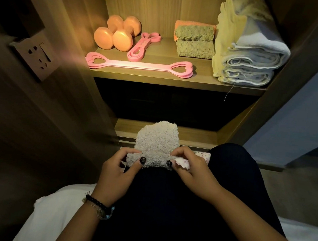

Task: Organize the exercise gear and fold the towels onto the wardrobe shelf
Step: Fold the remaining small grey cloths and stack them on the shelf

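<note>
Low in the frame's centre, left hand [119, 171] and right hand [189, 169] pinch the small fluffy beige towel [157, 145] (light, floppy; corners grip best).

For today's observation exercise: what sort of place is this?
Probably a bedroom, at an open wardrobe: a lit wooden shelf holding folded towels and dumbbells, with a wall socket beside it.

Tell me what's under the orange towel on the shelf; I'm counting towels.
Under the orange towel lie two fluffy tan towels, stacked on the shelf. Whether more sits behind them cannot be seen.
</note>
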Demonstrator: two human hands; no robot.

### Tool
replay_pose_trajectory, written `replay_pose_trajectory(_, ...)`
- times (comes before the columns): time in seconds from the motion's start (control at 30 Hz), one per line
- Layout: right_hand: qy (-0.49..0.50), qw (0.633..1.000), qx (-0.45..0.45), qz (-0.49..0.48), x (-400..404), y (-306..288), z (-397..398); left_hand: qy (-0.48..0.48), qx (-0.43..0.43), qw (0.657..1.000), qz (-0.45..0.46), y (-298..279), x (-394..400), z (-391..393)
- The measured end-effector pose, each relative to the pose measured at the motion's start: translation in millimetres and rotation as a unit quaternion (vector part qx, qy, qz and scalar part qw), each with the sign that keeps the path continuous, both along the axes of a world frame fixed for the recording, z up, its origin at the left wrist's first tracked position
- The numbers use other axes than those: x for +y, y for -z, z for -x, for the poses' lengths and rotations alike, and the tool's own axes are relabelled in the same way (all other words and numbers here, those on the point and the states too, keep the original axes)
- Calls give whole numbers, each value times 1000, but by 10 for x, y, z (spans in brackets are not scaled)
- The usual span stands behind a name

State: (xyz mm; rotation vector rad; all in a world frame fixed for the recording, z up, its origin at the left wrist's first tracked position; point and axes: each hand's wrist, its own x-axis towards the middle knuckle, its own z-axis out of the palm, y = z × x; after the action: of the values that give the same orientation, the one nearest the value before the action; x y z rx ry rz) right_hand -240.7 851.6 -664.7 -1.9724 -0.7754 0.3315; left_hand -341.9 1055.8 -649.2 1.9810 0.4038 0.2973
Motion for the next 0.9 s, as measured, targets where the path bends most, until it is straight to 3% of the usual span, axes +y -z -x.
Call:
replay_pose_trajectory(0.17, 25, 996, 62, -51, 37, -17, 11, -25, 1, 998, 57, 18, -13, -14)
replay_pose_trajectory(0.33, 100, 993, 54, -12, 128, -3, -43, -59, 84, 993, 58, 93, 41, -130)
replay_pose_trajectory(0.43, 129, 990, -62, 13, 114, -14, -23, -67, 121, 990, 37, 69, 52, -209)
replay_pose_trajectory(0.53, 71, 971, -227, 37, 61, -75, -2, -88, 125, 988, -13, 15, 30, -260)
replay_pose_trajectory(0.63, -10, 952, -298, 65, 31, -113, 36, -67, 39, 989, -124, -102, -17, -263)
replay_pose_trajectory(0.73, -13, 963, -263, 63, 9, -120, 74, 64, -39, 974, -216, -135, -21, -231)
replay_pose_trajectory(0.9, 13, 979, -187, 80, 6, -93, 82, 115, -31, 979, -166, -153, 47, -179)
